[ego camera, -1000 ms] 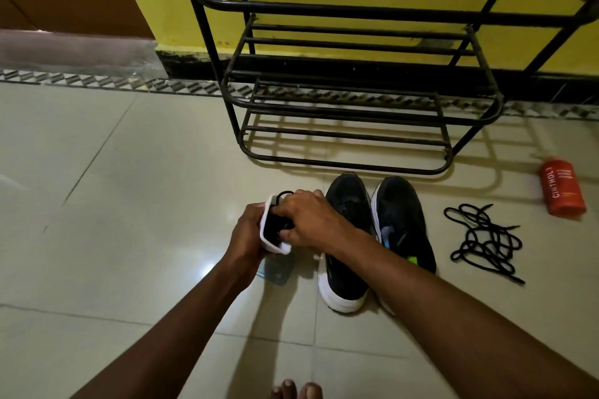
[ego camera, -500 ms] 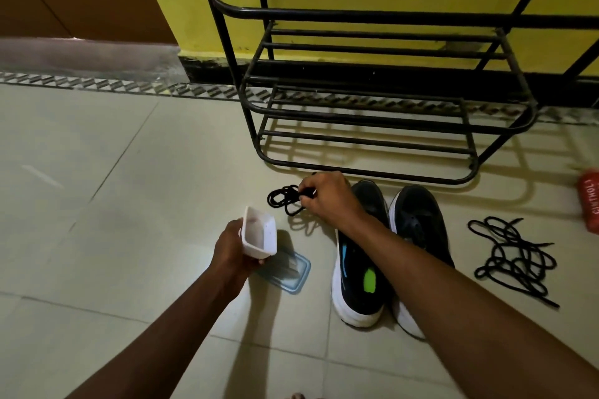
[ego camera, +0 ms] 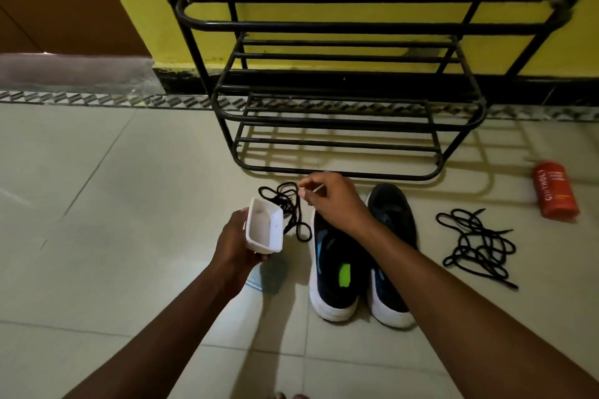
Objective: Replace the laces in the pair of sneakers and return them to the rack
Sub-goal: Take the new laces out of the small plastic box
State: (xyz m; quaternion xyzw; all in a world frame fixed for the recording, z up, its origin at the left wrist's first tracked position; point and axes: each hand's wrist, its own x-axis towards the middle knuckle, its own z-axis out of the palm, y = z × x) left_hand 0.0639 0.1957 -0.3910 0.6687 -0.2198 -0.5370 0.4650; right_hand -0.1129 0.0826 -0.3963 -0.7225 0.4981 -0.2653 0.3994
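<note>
Left hand (ego camera: 235,244) grip is wrapping white plastic container (ego camera: 263,232), right hand (ego camera: 334,204) grip is pinching black lace bundle (ego camera: 287,197); dangling loops are probably risking knots if tugged.

The left grip (ego camera: 233,243) holds a small white container (ego camera: 264,230) above the tiled floor (ego camera: 97,204). The right grip (ego camera: 337,201) curls at the edge of a black lace (ego camera: 293,207); whether it pinches the lace cannot be told. Two black sneakers (ego camera: 337,272) stand side by side before the rack (ego camera: 340,121). A second lace tangle (ego camera: 476,243) lies to their right, near an orange bottle (ego camera: 556,194).
</note>
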